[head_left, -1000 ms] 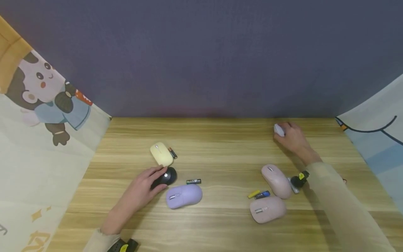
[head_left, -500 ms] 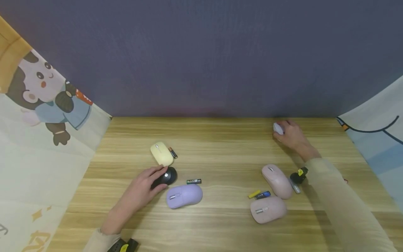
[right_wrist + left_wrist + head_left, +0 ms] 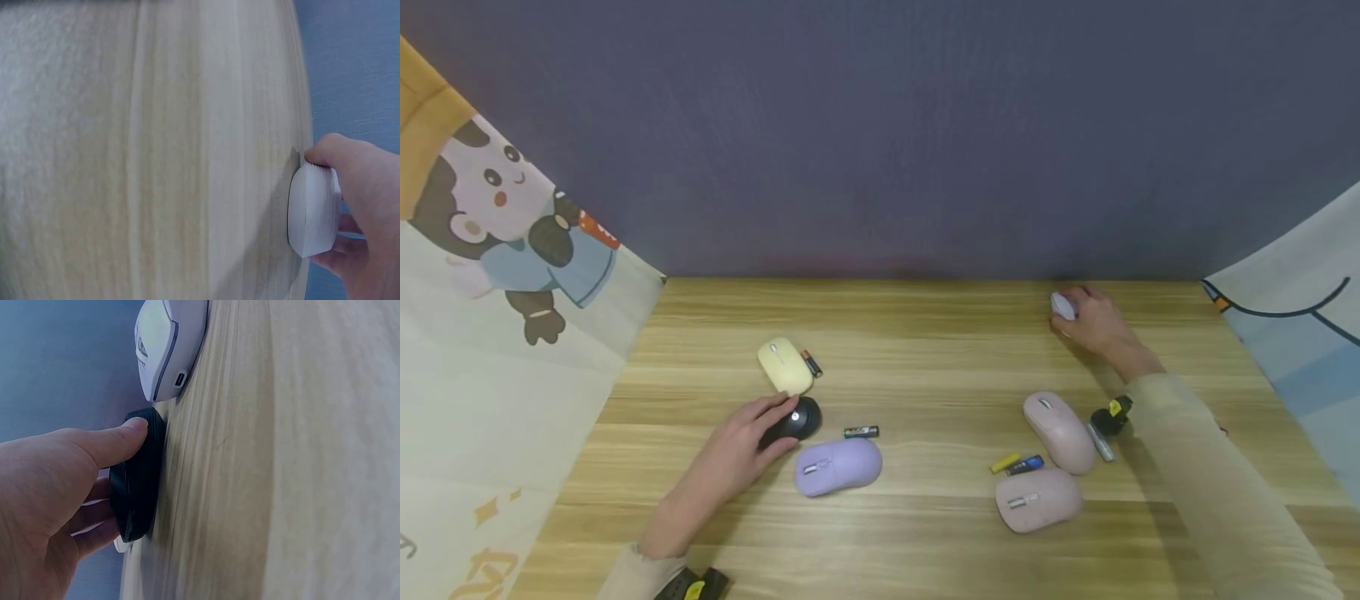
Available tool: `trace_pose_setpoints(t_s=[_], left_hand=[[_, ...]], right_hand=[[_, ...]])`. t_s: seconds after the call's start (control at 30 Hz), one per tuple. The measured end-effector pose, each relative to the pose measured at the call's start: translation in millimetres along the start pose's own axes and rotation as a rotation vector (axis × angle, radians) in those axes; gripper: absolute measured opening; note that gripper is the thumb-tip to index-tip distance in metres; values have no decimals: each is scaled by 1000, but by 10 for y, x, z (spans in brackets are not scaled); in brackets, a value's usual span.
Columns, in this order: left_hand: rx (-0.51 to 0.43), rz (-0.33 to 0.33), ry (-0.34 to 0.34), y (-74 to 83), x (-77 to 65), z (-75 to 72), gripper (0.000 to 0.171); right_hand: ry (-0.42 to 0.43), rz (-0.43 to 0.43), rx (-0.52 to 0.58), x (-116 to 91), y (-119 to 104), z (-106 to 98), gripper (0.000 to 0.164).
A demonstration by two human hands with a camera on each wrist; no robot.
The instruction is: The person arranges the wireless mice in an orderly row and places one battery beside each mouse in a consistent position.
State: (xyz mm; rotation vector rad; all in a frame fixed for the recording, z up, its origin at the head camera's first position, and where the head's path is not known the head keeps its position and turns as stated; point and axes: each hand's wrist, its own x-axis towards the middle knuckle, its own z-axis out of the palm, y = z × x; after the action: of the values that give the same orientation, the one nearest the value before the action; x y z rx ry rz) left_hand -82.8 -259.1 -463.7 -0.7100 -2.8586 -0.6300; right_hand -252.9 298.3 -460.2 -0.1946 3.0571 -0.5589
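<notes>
In the head view my left hand (image 3: 737, 442) grips a black computer mouse (image 3: 802, 419) at the left of the table. The left wrist view shows the thumb on one side of the black mouse (image 3: 139, 481) and fingers on the other. At the far right, close to the back edge, my right hand (image 3: 1097, 321) holds a white mouse (image 3: 1063, 306) by its sides. Seen from the right wrist, the white mouse (image 3: 312, 209) sits between thumb and fingers, low at the wood surface. A yellow mouse (image 3: 786, 367) lies just beyond the left hand, a purple mouse (image 3: 838, 467) just nearer.
Two pink mice (image 3: 1058, 433) lie right of centre, with a yellow battery (image 3: 1004, 462) and a blue battery (image 3: 1026, 465) beside them. A silver stick-like item (image 3: 1102, 442) lies partly under the right wrist camera. Two more batteries lie near the yellow and purple mice. A dark wall (image 3: 880, 142) stands behind.
The right hand and the white mouse have shifted very slightly back, and the right wrist a little left. The left hand and black mouse stay in place.
</notes>
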Motion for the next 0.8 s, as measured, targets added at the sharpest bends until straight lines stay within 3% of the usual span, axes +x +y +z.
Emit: trace_pose_setpoints(t_s=[0.8], left_hand=[[2, -5, -9, 31, 30, 14, 57]], right_hand=[[-32, 21, 23, -50, 28, -18, 68]])
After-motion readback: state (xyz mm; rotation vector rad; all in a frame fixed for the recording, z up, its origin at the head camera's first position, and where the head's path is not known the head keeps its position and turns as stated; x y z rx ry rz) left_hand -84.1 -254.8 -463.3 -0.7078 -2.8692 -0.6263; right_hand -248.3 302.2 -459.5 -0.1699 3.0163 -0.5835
